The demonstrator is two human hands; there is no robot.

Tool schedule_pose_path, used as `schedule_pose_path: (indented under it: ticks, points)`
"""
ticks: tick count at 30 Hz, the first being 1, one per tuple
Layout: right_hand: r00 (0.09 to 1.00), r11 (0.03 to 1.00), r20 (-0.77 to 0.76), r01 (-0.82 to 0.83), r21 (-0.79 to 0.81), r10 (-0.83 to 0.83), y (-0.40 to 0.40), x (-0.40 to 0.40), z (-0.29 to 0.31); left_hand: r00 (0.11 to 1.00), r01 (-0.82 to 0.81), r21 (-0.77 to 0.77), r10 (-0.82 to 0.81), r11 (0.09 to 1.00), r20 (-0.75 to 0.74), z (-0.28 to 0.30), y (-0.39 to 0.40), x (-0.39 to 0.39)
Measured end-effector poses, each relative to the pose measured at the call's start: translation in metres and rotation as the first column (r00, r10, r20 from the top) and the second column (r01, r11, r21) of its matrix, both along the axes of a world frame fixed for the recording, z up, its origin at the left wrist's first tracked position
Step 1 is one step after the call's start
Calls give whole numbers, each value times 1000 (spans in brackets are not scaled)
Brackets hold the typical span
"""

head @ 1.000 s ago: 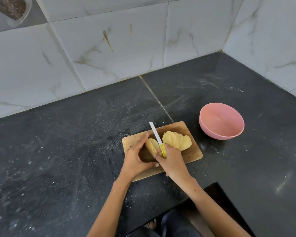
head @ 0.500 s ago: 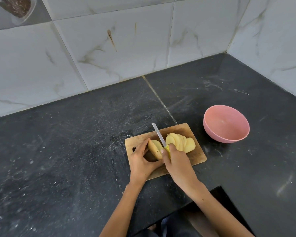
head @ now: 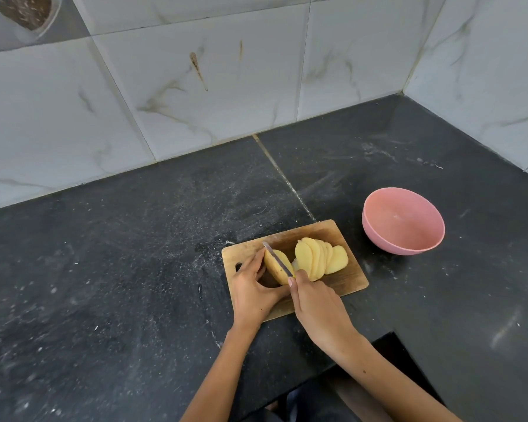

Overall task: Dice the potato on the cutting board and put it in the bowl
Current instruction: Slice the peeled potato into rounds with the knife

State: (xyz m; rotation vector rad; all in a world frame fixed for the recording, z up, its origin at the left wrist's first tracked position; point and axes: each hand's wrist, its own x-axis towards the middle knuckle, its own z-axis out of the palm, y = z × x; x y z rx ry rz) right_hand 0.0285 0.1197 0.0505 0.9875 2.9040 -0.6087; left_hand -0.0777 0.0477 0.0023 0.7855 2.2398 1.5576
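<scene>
Lower now, the knife [head: 276,259] in the right hand's [head: 317,306] grip bites across the potato's [head: 276,268] length, the left hand [head: 252,289] clasping its uncut end beside the blade.

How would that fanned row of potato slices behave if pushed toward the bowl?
The slices lean overlapping on the cutting board, so they would probably topple flat. Their cut faces look moist, likely slippery. Each seems thin, probably stiff yet snappable.
</scene>
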Motion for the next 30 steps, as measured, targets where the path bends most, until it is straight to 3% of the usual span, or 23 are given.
schedule_pose_path:
  ticks: [30]
  points:
    - [998, 997, 52, -27, 67, 23, 7, 4, -5, 997, -58, 7, 58, 998, 45, 0, 7, 4]
